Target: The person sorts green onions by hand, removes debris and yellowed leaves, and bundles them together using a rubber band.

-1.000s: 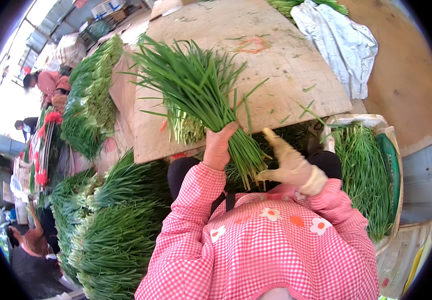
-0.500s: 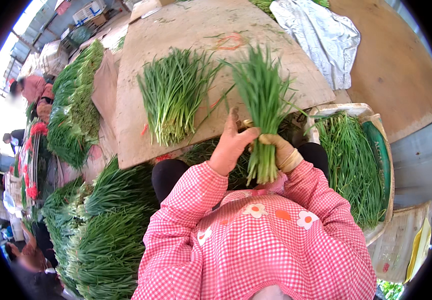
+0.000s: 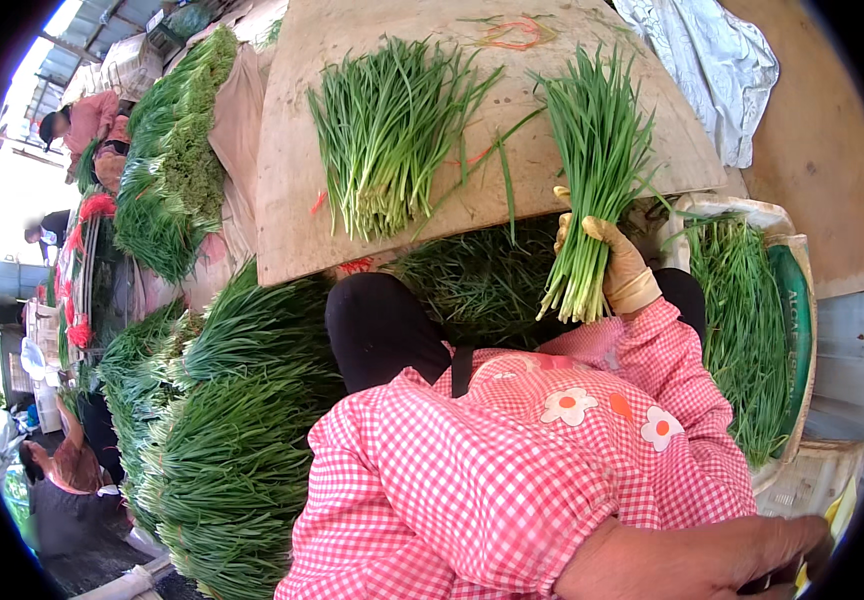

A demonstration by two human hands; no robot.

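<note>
A bunch of chives (image 3: 600, 150) stands tilted over the table's near edge, leaf tips away from me and pale stem ends toward me. My right hand (image 3: 620, 262), in a tan glove, is closed round its lower stems. My bare left hand (image 3: 722, 556) reaches across my body to the lower right, beside a yellow-edged thing (image 3: 840, 512) at the picture's rim. Its fingers are bent but partly lost in shadow, so whether they grip anything is unclear. Another, looser bunch of chives (image 3: 382, 130) lies on the wooden board (image 3: 287, 190) to the left.
At right stands a white crate (image 3: 800, 395) of chives, with a pale crate (image 3: 812, 465) below it. Stacked chives (image 3: 242, 470) fill the left side. Orange ties (image 3: 517, 32) and a white cloth (image 3: 717, 70) lie at the far side. Other people sit at far left.
My left hand has left the chives and swung across to the lower right. My right hand keeps the bunch. The whole view has shifted, with the board now higher and further right.
</note>
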